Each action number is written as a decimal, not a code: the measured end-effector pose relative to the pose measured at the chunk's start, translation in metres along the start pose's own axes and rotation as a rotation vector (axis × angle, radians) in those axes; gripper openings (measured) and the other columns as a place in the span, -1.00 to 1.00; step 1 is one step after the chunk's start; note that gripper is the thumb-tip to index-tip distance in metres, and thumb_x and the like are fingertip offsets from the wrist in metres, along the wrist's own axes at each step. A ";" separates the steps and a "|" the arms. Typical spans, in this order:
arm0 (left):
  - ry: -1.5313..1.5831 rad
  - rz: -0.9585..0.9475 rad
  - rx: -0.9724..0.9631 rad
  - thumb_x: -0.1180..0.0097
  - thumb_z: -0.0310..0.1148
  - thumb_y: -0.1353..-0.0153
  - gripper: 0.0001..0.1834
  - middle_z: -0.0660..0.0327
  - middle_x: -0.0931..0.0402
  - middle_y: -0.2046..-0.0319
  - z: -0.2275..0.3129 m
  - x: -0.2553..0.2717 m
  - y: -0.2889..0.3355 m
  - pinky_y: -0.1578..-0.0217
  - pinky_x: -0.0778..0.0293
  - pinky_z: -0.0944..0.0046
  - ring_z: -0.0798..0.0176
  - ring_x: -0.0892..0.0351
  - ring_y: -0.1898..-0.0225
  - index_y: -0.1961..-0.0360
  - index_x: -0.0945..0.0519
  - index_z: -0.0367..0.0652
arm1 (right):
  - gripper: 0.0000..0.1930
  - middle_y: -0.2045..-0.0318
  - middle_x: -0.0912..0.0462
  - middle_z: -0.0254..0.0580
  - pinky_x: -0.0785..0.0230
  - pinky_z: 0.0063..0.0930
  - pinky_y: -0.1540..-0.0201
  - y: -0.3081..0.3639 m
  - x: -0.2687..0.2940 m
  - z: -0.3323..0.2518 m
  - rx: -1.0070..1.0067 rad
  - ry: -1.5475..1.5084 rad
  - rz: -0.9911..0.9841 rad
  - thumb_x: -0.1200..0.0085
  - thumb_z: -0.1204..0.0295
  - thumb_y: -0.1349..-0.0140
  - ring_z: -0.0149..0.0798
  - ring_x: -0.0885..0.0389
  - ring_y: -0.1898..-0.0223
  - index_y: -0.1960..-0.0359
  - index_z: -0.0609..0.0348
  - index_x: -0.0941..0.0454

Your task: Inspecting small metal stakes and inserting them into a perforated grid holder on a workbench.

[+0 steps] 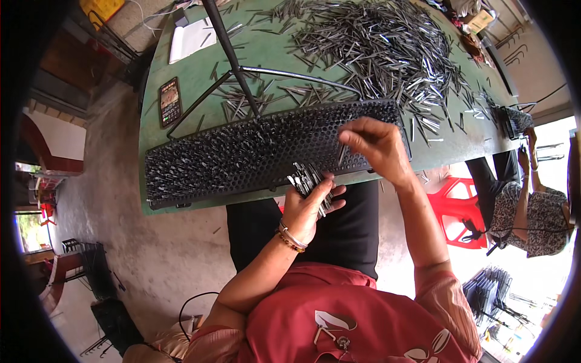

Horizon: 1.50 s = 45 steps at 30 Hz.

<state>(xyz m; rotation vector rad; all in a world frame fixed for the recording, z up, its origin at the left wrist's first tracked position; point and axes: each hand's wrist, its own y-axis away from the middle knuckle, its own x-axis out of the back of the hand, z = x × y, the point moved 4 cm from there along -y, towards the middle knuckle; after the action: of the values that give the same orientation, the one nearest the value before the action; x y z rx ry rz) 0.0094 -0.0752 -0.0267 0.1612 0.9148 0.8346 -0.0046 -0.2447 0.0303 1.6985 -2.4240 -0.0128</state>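
Across the near edge of the table lies a long black perforated rack [296, 136]. Its left part is densely filled with upright thin dark sticks [200, 160]; many round holes show bare toward the middle and right. My left hand [305, 209] is closed around a bundle of thin dark sticks with shiny ends [310, 176], just in front of the rack's near edge. Over the rack's right part is my right hand [381, 148], thumb and forefinger pinched together. A thin dark stick [342, 155] shows below those fingertips; whether it sits in a hole I cannot tell.
A big heap of loose sticks [393, 48] covers the far right of the green table [200, 72]. A black metal frame [227, 45] rises behind the rack. A phone [170, 101] and paper [192, 41] lie at left. Another person [532, 212] works at right, near a red stool [454, 209].
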 end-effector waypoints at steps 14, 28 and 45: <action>0.029 -0.022 0.152 -0.10 -0.43 -0.23 -0.84 0.22 -0.54 0.29 -0.008 -0.001 0.006 0.20 -0.60 0.10 0.15 -0.60 0.19 0.17 -0.53 -0.21 | -0.83 0.30 -0.62 -0.29 -0.38 -0.61 0.29 -0.045 0.007 0.016 0.434 0.223 0.075 -0.15 0.48 -0.18 -0.49 -0.51 0.36 0.20 0.26 -0.60; 0.018 -0.077 0.181 -0.11 -0.38 -0.24 -0.74 0.25 -0.51 0.32 -0.012 0.006 0.003 0.27 -0.62 0.19 0.21 -0.62 0.24 0.06 -0.50 -0.23 | -0.78 0.31 -0.65 -0.27 -0.42 -0.63 0.33 -0.043 0.005 0.021 0.441 0.299 0.077 -0.19 0.48 -0.15 -0.50 -0.54 0.40 0.17 0.26 -0.60; -0.035 -0.102 0.141 -0.10 -0.47 -0.21 -0.72 0.21 -0.53 0.24 -0.007 0.004 0.002 0.33 -0.60 0.26 0.24 -0.61 0.28 0.05 -0.50 -0.27 | -0.77 0.24 -0.54 -0.12 -0.47 -0.39 0.22 -0.029 -0.012 0.009 0.656 0.691 0.153 -0.24 0.49 -0.04 -0.12 -0.58 0.27 0.24 0.24 -0.60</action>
<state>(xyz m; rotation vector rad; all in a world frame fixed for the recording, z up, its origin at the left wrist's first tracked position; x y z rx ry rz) 0.0040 -0.0722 -0.0327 0.2491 0.9414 0.6705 0.0248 -0.2446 0.0164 1.3520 -2.0891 1.2770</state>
